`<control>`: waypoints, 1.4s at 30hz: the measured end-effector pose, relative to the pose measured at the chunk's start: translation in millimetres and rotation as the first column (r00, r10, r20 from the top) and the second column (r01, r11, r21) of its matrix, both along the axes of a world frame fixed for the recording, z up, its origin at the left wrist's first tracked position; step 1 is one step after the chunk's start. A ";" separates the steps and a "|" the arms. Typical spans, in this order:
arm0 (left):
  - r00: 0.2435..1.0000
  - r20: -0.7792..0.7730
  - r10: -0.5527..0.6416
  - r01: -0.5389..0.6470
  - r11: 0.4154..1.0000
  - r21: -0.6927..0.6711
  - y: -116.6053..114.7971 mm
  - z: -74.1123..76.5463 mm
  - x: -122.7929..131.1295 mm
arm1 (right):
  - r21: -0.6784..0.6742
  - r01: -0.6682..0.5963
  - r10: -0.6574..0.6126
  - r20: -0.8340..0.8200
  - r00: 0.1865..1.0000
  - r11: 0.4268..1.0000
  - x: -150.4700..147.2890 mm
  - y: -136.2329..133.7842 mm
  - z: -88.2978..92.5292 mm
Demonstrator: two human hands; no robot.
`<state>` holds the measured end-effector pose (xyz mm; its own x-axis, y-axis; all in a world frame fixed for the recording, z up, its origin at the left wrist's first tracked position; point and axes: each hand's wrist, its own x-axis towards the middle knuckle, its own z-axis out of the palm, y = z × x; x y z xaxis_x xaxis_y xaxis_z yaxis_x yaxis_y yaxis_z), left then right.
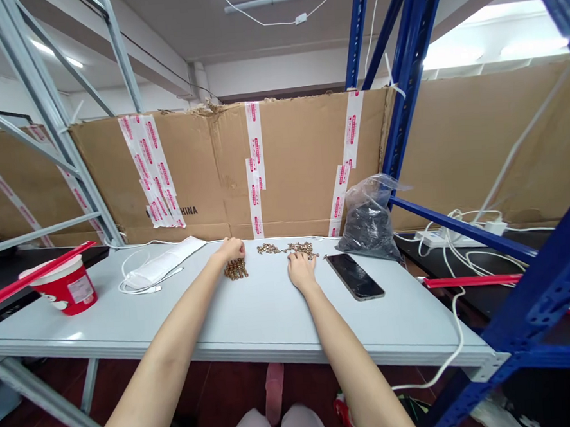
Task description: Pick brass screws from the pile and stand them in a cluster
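Observation:
My left hand (231, 249) lies curled at the far side of the white table (224, 323), just beyond a small heap of brass-coloured beads or fittings (235, 269). Its fingers hide whether it holds anything. My right hand (301, 270) rests palm down, its fingertips on a loose strand of the same small metal pieces (287, 248) spread along the back edge. A black smartphone (355, 276) with a cracked-looking screen lies just right of my right hand.
A clear bag of dark pieces (367, 224) stands at the table's back right. To the left are a white packet (161, 263), a white cable (139, 288) and a red-and-white cup (68, 285) with a red stick. Cardboard sheets and blue and grey shelving uprights surround the table.

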<state>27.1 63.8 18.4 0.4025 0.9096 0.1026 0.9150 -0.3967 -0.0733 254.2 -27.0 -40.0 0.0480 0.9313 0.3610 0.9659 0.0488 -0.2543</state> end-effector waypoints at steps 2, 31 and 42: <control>1.000 0.022 0.000 0.000 1.000 0.001 0.1 -0.6 -2.0 | 0.001 -0.001 0.001 0.004 1.000 1.000 0.1 0.0 -0.2; 0.991 0.129 -0.043 0.033 0.997 0.073 -7.6 8.0 -6.1 | 0.014 -0.037 0.037 -0.021 0.999 0.999 1.1 3.5 -3.8; 0.864 0.409 -0.295 0.106 0.899 0.425 -65.9 3.1 17.8 | 0.137 -0.122 0.115 0.057 0.992 0.983 2.0 1.7 -1.3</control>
